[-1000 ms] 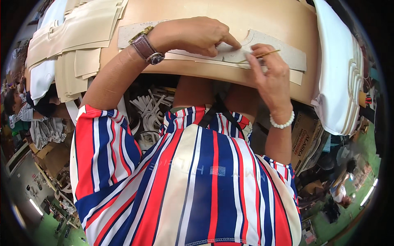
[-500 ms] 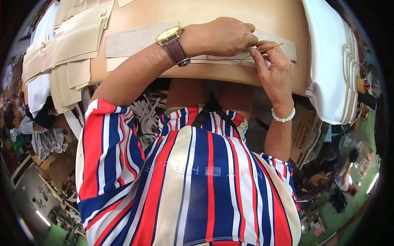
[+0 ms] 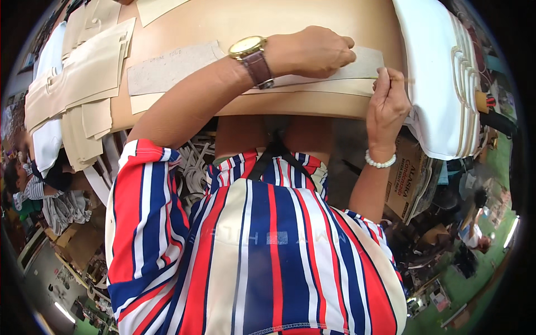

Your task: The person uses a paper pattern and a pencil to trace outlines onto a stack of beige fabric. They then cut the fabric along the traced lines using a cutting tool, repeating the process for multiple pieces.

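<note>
A long grey template [image 3: 167,70] lies over a cream sheet [image 3: 346,87], whose near edge sticks out beneath it at the front of the tan table. My left hand [image 3: 315,53] rests on the template's right half with fingers curled under. Its fingertips are hidden, so anything between them cannot be made out. Close to the template's right end, my right hand [image 3: 388,100] pinches a thin yellowish pen [image 3: 411,81], blurred by motion. The pen's tip points left, at the template's lower edge. The two hands are apart.
Stacked cream cut pieces [image 3: 84,84] cover the table's left side. A white padded stack with tan edging [image 3: 430,78] hangs over its right side. Another cream piece [image 3: 159,10] lies at the far left. Below stand a cardboard box [image 3: 405,181] and white strips [image 3: 192,159]. A person [image 3: 39,187] sits leftward.
My right hand has moved right with the pen along the template's lower edge, away from my left hand. My left hand has shifted slightly right over the template. The whole view has shifted a little.
</note>
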The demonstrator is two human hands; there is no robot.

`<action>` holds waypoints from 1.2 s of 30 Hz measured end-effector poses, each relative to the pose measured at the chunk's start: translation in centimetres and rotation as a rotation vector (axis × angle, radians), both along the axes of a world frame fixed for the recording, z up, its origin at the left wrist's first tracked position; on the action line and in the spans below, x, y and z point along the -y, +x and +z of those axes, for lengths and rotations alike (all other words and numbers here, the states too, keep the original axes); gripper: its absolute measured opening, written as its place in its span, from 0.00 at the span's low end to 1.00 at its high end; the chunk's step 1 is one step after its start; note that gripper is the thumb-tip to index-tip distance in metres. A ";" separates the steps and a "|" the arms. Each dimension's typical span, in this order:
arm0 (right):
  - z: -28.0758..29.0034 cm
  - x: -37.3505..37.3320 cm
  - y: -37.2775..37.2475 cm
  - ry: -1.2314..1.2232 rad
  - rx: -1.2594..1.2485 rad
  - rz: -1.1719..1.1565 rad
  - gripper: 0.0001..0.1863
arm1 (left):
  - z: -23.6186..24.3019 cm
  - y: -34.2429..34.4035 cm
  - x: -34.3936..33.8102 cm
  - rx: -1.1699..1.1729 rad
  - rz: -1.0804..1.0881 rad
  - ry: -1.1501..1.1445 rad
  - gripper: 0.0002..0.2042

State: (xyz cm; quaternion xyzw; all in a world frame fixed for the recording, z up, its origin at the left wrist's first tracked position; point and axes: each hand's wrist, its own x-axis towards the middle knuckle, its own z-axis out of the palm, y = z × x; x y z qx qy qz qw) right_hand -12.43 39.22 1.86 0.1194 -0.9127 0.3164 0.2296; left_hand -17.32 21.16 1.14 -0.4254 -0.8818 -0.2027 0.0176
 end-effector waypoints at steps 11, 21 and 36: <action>-1.6 -0.6 0.6 0.051 -0.102 -0.262 0.09 | -0.6 -4.4 -4.2 0.179 -0.056 -0.174 0.23; -1.5 -1.3 0.0 -0.061 0.110 -0.284 0.14 | 2.6 -5.0 -5.1 0.360 -0.077 -0.366 0.16; -2.0 -1.2 -0.3 -0.020 0.072 -0.253 0.16 | 3.1 -4.6 -5.6 0.449 0.044 -0.399 0.18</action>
